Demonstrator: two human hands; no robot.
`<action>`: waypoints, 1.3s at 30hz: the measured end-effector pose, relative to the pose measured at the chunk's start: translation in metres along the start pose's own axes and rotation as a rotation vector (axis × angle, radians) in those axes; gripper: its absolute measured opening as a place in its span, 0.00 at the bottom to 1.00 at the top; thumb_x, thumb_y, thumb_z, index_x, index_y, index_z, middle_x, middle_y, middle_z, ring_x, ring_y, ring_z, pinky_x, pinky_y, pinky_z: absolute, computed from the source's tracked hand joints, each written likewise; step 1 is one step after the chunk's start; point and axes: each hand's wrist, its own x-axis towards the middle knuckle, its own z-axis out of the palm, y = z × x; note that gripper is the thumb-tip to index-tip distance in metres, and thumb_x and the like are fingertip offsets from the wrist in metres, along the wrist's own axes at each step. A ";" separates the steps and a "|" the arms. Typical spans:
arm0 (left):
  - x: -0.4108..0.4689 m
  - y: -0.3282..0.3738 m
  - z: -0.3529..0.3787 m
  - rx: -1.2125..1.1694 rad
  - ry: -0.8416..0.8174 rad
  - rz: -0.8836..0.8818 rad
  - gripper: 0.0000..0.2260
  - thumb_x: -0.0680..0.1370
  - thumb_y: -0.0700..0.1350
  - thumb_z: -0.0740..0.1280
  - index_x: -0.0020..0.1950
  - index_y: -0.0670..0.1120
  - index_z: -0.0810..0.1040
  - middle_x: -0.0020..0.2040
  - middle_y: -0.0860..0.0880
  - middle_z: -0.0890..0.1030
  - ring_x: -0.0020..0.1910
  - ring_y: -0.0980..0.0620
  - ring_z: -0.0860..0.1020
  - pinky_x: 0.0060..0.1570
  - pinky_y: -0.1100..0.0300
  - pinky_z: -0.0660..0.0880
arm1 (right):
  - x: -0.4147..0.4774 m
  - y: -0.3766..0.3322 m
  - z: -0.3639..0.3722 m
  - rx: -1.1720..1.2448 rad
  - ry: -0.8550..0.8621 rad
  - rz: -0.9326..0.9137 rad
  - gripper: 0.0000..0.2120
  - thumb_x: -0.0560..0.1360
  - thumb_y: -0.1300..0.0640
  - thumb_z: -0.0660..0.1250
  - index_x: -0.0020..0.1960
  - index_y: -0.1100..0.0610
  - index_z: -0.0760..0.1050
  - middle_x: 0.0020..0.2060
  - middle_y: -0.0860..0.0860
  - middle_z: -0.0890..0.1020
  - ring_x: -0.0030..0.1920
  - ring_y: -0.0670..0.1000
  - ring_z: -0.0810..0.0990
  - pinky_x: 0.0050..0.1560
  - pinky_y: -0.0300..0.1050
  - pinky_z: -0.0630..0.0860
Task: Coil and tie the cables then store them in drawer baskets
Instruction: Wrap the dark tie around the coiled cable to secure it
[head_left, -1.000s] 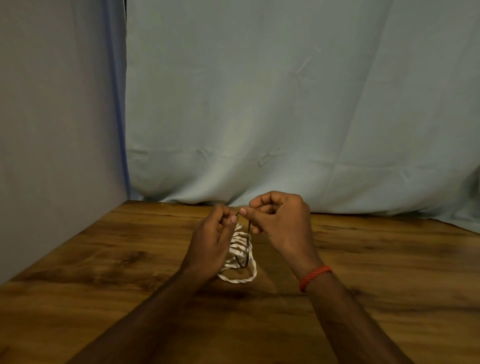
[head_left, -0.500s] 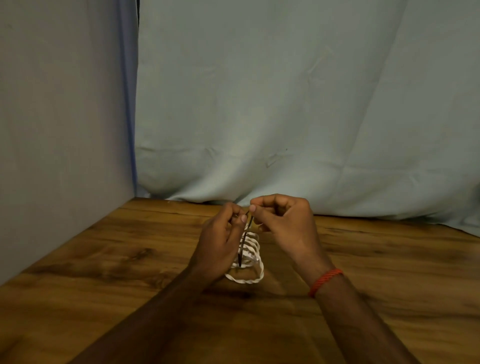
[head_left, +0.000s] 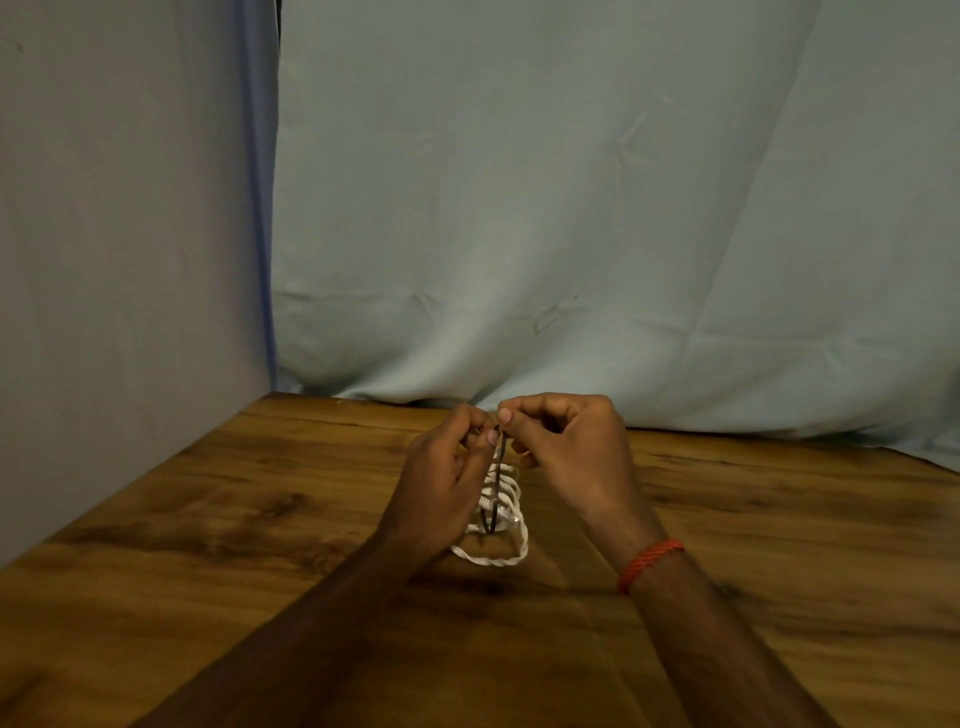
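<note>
Grained wooden table (head_left: 208, 519) spread wide, near and to both sides. A twisted red thread band (head_left: 649, 564) circled the right wrist. At mid-table, the coiled white braided cable (head_left: 498, 558) carried a thin black tie (head_left: 496, 483), its top pinched by the left hand (head_left: 441, 488) and the right hand (head_left: 566, 452). Creased pale cloth (head_left: 571, 208) closed the far edge.

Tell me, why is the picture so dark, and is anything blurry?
Head view: the light is dim and warm, with no glare; the forearms at the bottom sink into shadow; the white cable casts a soft shadow on the wooden table; the left hand and right hand, pinching the black tie, look slightly soft, so any knot cannot be made out.
</note>
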 end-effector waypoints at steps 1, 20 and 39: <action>0.000 0.000 0.000 -0.003 0.002 0.005 0.04 0.83 0.45 0.63 0.50 0.47 0.76 0.38 0.53 0.78 0.38 0.53 0.79 0.35 0.56 0.74 | 0.000 0.000 0.000 -0.004 -0.004 0.003 0.03 0.74 0.57 0.75 0.45 0.50 0.86 0.36 0.46 0.87 0.36 0.42 0.85 0.40 0.41 0.82; 0.001 0.001 -0.001 0.029 0.019 -0.031 0.05 0.82 0.41 0.65 0.49 0.49 0.77 0.38 0.55 0.78 0.36 0.57 0.78 0.35 0.68 0.69 | -0.001 -0.002 -0.001 0.083 -0.024 0.040 0.03 0.74 0.56 0.75 0.47 0.55 0.86 0.35 0.52 0.86 0.37 0.57 0.85 0.38 0.50 0.83; 0.000 0.003 -0.002 0.049 -0.017 -0.009 0.04 0.83 0.43 0.63 0.52 0.46 0.78 0.42 0.52 0.81 0.41 0.54 0.81 0.38 0.52 0.78 | -0.001 0.002 0.001 0.038 0.013 0.005 0.01 0.74 0.57 0.76 0.45 0.52 0.86 0.35 0.47 0.86 0.36 0.44 0.85 0.38 0.40 0.81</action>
